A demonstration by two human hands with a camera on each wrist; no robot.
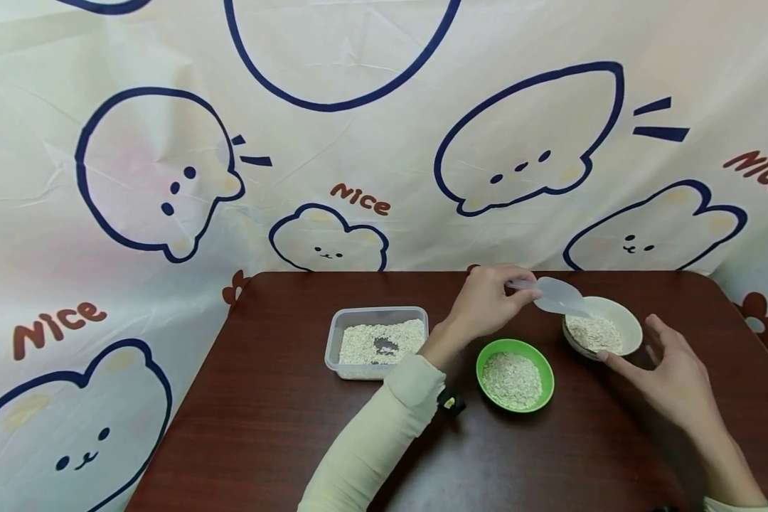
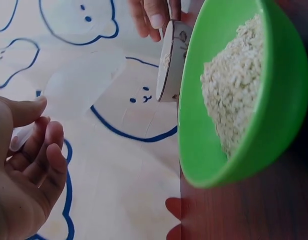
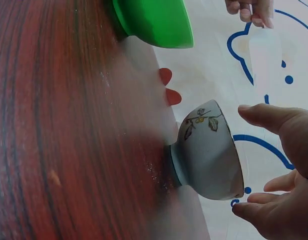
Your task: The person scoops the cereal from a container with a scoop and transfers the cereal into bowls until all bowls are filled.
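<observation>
My left hand [image 1: 486,302] pinches the handle of a translucent plastic scoop [image 1: 560,295] between thumb and fingers. The scoop's tip reaches over the left rim of a white bowl [image 1: 630,328], which has a leaf pattern on its outside in the right wrist view. Pale flakes like rolled oats [image 1: 594,333] lie in that bowl. At the bowl's right side is my right hand [image 1: 675,373], fingers spread and thumb near the front rim. In the right wrist view, the thumb [image 3: 266,116] stands apart from the bowl, while a lower fingertip comes close to its rim.
A green bowl [image 1: 483,363] of similar flakes stands between my forearms. Left of it sits a clear plastic container [image 1: 334,348] of flakes with a bare patch in the middle. All stand on a dark wooden table [image 1: 262,427] before a patterned cloth [image 1: 320,142].
</observation>
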